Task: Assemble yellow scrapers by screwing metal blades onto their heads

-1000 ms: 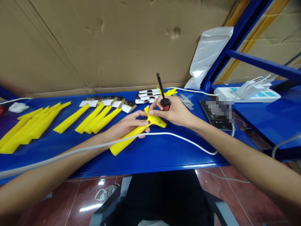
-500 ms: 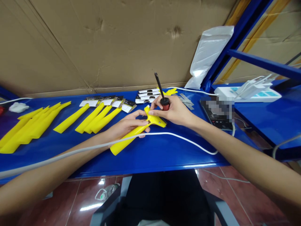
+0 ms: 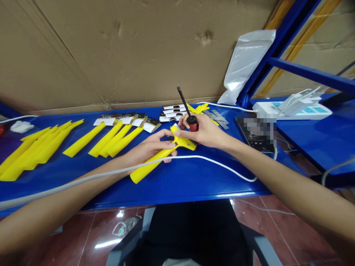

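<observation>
My left hand (image 3: 148,146) is closed around the neck of a yellow plastic scraper (image 3: 148,168), whose wide handle end points down and left. My right hand (image 3: 209,130) is closed on a screwdriver (image 3: 192,120) with a red and black grip; its dark shaft points up and away from the scraper. The right thumb also presses on the scraper's T-shaped head, near a pale edge at its upper end. A small screw shows at the head's right end. Both hands are just above the blue table (image 3: 180,184).
More yellow scrapers (image 3: 41,147) lie at the left, several with cardboard sleeves (image 3: 127,118). Thin metal blades (image 3: 220,117) and yellow pieces (image 3: 202,108) lie behind my right hand. A phone (image 3: 256,138) and a power strip (image 3: 294,111) sit at right. A white cable (image 3: 222,167) crosses in front.
The screwdriver's tip has swung slightly left, and my right fingers have shifted a little at the scraper head. More of the head's upper end shows. My left hand has barely moved.
</observation>
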{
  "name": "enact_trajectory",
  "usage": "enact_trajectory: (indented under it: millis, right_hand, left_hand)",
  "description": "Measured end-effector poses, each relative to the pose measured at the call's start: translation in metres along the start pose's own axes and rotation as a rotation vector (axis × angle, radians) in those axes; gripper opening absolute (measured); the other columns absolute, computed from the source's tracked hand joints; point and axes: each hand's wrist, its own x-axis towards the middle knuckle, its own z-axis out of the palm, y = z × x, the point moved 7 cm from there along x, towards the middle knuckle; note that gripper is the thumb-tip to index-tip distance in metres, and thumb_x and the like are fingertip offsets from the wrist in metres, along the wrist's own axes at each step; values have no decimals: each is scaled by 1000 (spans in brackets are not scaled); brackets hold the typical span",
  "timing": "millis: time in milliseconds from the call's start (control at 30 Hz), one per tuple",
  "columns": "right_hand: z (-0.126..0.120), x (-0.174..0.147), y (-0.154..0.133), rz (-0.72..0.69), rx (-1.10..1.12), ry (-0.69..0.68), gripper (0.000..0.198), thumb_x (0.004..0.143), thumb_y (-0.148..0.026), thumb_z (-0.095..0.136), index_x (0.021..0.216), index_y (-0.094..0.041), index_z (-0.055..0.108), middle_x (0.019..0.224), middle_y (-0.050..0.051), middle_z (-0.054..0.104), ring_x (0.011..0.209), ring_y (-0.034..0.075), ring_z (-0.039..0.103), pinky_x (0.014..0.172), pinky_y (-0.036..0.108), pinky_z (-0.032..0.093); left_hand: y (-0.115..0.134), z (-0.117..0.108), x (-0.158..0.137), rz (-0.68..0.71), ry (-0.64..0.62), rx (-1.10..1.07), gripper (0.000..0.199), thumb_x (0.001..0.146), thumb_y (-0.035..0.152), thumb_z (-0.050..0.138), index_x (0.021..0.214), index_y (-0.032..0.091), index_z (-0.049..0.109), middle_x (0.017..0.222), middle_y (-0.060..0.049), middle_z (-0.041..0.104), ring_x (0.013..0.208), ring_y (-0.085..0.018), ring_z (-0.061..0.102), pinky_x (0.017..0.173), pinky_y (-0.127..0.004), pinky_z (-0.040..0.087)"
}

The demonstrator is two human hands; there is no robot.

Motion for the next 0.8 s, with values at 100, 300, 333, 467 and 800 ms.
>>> enact_trajectory:
  millis: [100,300,333,467,800]
  right_hand:
    - [-1,0,3,13,-8,13,56,81,-62,92,76,-24,52,97,5,70,89,22,60,78,38,51]
    - [-2,0,6,40,-42,20,56,82,-67,91,79,-23,57,87,2,65,74,17,51,64,34,41]
    - [-1,0,6,44,-43,17,56,81,-68,91,80,-23,58,83,1,63,72,17,49,62,33,39]
    - [-2,-1,2,55,-74,30,56,81,-73,89,85,-23,62,73,-2,54,65,15,43,58,33,35]
    - [-18,-3,13,164,118,199,28,100,-40,68,108,-29,44,85,-3,71,56,16,60,56,34,50]
  left_hand:
    - [-1,-1,0,18,8,-5,34,92,24,79,120,24,60,85,-1,68,71,-15,65,66,-25,48]
    - [-2,0,0,50,6,12,36,90,21,82,118,25,59,83,1,66,69,-14,62,62,-24,46]
    - [-2,0,0,49,6,12,36,90,21,82,117,25,58,83,2,66,68,-14,62,62,-24,45]
    - [-1,0,-1,38,5,2,36,91,21,80,118,26,56,84,2,66,65,-13,61,60,-23,43]
    - [11,-12,-2,128,195,-136,38,84,13,84,112,24,61,91,-2,67,79,-16,67,50,-20,35]
